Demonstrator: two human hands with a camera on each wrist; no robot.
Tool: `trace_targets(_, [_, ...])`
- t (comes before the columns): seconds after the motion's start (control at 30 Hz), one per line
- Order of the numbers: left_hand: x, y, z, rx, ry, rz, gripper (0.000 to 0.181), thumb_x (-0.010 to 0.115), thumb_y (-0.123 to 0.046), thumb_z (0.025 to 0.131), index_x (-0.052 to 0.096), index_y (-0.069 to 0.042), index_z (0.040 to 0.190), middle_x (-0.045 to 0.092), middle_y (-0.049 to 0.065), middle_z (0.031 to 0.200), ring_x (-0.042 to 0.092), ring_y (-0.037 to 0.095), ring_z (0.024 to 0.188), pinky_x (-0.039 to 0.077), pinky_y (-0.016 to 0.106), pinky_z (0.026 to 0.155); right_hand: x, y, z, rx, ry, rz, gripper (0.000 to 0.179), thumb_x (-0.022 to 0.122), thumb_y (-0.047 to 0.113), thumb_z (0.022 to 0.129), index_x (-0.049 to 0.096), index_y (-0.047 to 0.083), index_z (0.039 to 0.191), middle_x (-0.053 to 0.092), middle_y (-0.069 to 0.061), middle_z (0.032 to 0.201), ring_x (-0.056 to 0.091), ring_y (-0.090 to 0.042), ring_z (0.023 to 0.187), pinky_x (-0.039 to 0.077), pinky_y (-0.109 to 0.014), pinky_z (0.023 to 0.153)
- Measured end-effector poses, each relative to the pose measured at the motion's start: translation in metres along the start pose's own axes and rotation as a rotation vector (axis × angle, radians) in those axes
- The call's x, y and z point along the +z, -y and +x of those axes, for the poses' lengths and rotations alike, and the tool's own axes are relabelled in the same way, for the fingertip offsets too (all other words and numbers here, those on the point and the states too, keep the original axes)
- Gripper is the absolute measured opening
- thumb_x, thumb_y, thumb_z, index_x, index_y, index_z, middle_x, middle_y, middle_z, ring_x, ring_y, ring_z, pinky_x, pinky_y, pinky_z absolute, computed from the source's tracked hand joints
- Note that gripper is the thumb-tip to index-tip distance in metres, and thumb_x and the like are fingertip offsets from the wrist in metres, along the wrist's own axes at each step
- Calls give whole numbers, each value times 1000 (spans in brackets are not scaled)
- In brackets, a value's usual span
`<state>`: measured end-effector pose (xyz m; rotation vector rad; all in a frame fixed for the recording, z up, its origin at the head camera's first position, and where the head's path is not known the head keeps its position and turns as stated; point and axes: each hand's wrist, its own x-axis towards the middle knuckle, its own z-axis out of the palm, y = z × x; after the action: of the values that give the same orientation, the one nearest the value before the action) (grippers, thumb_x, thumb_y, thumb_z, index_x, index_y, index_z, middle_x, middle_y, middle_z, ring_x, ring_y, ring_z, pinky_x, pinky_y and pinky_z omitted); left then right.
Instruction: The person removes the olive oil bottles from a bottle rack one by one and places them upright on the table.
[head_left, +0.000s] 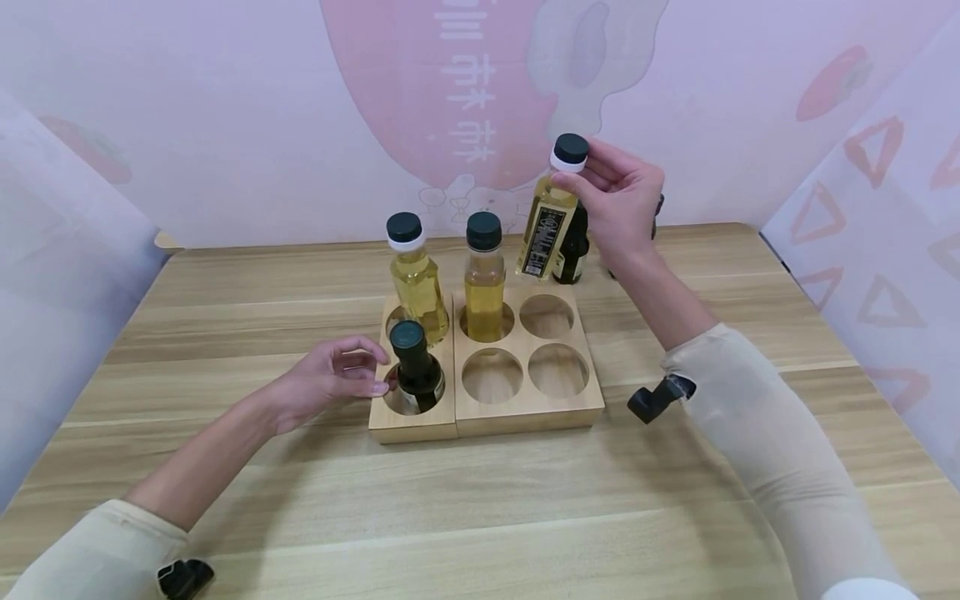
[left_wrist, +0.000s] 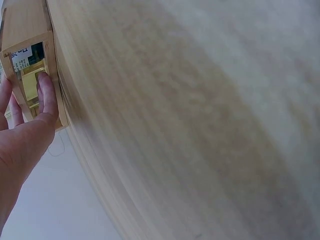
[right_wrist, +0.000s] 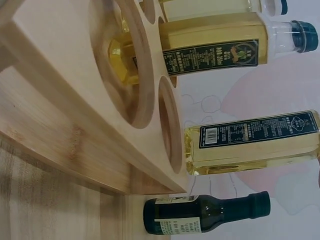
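Right grip (head_left: 619, 196) clamped on raised yellow bottle (head_left: 547, 225), left grip (head_left: 339, 371) loosely apart beside racked dark bottle (head_left: 417, 371)

"What covers the forearms?"
"Cream, thin-looking sleeves: the left sleeve (head_left: 105, 554) has a hemmed edge, the right sleeve (head_left: 765, 442) soft creases."
"And the left hand (head_left: 333, 372) and right hand (head_left: 621, 196)?"
"Both bare. A small black attachment (head_left: 662, 398) juts from each cuff."
"Anything white?"
"A patch (head_left: 870, 590) beneath the right sleeve."

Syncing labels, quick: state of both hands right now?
Left hand: open, relaxed beside the dark bottle in the wooden rack; contact unclear.
Right hand: closed, holding the raised yellow bottle near its top.
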<state>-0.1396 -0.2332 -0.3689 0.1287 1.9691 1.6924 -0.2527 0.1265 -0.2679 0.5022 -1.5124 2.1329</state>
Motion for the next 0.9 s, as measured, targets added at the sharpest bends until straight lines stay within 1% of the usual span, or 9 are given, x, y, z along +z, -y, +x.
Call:
trace_targets(0.07, [1,0,0,0,1,-1,28,77,1,90,63,-11,110,54,10,111,56,18,97,56,27,85,0,-4,1,15,0,-5,41,77,-24,77,69,-15,117,76,-19,107,77,-18,91,61,-31,83])
trace_targets(0.27, [3,-1,1,1,13,-3,28,76,1,90,61,-8,112,52,11,112,53,20,100,55,28,87,-3,-19,1,10,21,-84,43,76,-23,79,66,-16,121,74,-21,108,77,-14,89,61,-29,80])
trace_targets(0.47, [3,-1,1,1,7,0,27,77,0,90,62,-11,111,52,11,114,51,22,103,54,29,87,-4,-31,2,77,-4,-73,44,76,-22,80,66,-14,122,72,-25,112,77,-13,89,61,-28,82])
trace_targets(0.63, [3,0,2,6,7,-6,27,77,-1,91,62,-11,110,50,12,116,49,23,107,54,29,88,-3,-40,3,98,-5,-107,46,77,-20,80,65,-13,124,68,-28,117,77,-12,92,61,-30,84])
trace_targets(0.9, [4,-1,3,13,17,-11,26,76,0,91,62,-10,111,49,12,112,50,23,105,55,29,88,-4,-48,3,137,-23,-148,45,78,-18,81,67,-10,125,68,-27,117,77,-11,91,60,-29,84])
